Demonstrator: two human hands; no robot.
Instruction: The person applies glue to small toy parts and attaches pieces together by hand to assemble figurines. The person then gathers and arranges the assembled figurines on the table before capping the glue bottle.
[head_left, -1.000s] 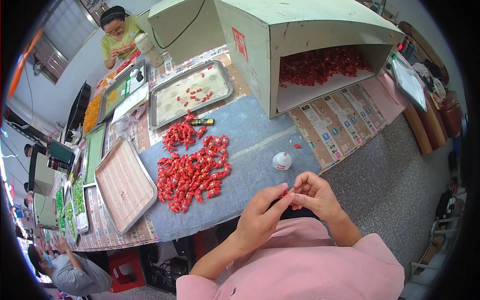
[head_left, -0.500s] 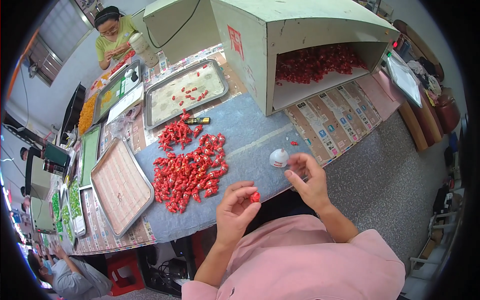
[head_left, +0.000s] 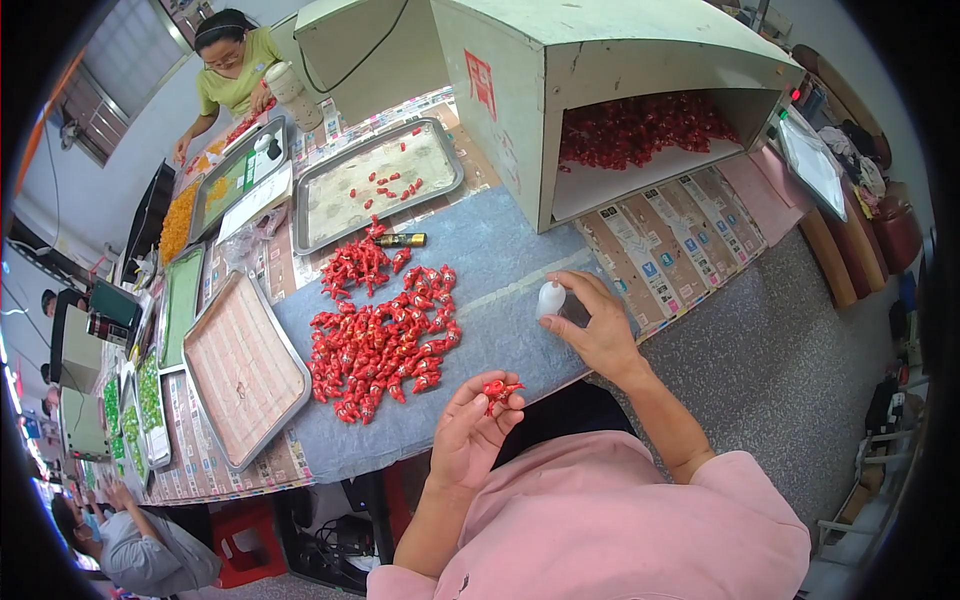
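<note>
My left hand (head_left: 470, 435) holds a red wrapped candy (head_left: 497, 388) between thumb and fingertips near the table's front edge. My right hand (head_left: 598, 330) reaches forward and grips a small white rounded object (head_left: 550, 298) on the blue-grey cloth (head_left: 500, 255). A spread of several red wrapped candies (head_left: 385, 335) lies on the cloth just left of both hands.
An empty metal tray (head_left: 245, 365) lies left of the candy pile, and another tray (head_left: 375, 185) with a few candies behind it. A pale green box (head_left: 600, 80) holds more red candies inside. A person in a green shirt (head_left: 235, 70) works at the far end; another (head_left: 140, 545) sits lower left.
My hands were together over my lap. They have parted: the right hand reached forward to the white object and the left stays back holding a red candy.
</note>
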